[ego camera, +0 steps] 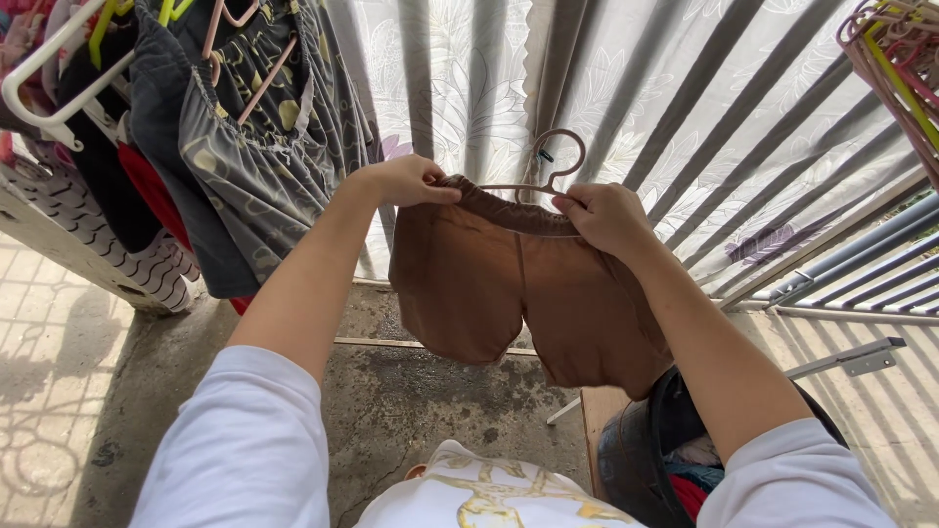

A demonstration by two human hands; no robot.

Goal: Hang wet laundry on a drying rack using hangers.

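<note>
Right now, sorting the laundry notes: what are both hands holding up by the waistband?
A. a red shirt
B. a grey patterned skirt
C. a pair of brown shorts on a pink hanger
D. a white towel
C: the left hand and right hand grip the waistband of the brown shorts, with the pink hanger at its top.

The brown shorts [528, 293] were soft, matt woven cloth with a gathered elastic waistband. The pink hanger [548, 171] inside them looked like smooth, slightly glossy plastic. The hanging grey patterned garment [264, 166] was thin cloth with a faint sheen. The floral sheet [685, 108] behind was matt fabric, and the bars in front of it appeared to be painted metal. The floor [411, 401] was rough, stained concrete. The black tub [636, 460] showed a smooth, dull-glossy plastic wall. The sleeves [245, 450] were plain white matt cloth.
</note>
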